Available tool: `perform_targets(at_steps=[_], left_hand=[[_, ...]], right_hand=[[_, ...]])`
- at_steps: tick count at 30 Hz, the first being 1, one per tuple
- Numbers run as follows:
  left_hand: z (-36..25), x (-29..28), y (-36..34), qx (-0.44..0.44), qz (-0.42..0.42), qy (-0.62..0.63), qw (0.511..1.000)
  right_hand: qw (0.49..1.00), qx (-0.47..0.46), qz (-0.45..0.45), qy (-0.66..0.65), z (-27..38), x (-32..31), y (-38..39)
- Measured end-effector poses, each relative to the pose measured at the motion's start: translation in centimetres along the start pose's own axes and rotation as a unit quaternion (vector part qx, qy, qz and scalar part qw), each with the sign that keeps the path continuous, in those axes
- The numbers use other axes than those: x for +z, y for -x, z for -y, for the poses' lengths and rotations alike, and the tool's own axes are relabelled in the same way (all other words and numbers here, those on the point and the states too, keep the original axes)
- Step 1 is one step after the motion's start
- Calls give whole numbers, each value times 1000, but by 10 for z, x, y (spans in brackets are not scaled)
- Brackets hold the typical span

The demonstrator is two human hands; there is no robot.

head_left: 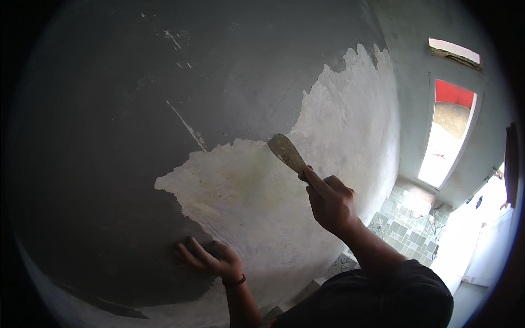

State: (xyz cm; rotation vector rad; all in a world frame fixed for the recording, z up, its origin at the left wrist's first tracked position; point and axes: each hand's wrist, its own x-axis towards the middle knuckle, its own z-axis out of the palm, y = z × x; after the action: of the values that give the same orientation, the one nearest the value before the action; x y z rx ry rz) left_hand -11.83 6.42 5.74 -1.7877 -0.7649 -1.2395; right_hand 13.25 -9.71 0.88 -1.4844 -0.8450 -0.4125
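A putty knife [287,153] with a worn, stained metal blade is gripped by its handle in my right hand [332,202]. Its blade tip touches the wall where the dark grey paint [126,136] meets a bare whitish patch [246,197]. The patch has a ragged, peeled edge. Lower left, my left hand [210,258] rests against the dark grey part of the wall, its fingers apart and slightly bent. A dark band circles that wrist. Most of the knife's handle is hidden inside my right fist.
Pale scrape marks [186,127] streak the grey paint above the patch. To the right, a tall narrow window [448,131] lets in bright light, with a small opening [455,53] above it. Grey patterned floor tiles [413,218] lie below, beside a white door-like panel [486,240].
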Motion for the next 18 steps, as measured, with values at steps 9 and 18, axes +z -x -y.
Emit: perform_targets(at_steps=[9,18], left_hand=[[-1,0,-2,5,-11,-2,1000],[0,1,-2,8,-6,6,1000]], right_hand=[[1000,26,2,11,-7,-5,7],[999,44,21,13,-9,0,13]])
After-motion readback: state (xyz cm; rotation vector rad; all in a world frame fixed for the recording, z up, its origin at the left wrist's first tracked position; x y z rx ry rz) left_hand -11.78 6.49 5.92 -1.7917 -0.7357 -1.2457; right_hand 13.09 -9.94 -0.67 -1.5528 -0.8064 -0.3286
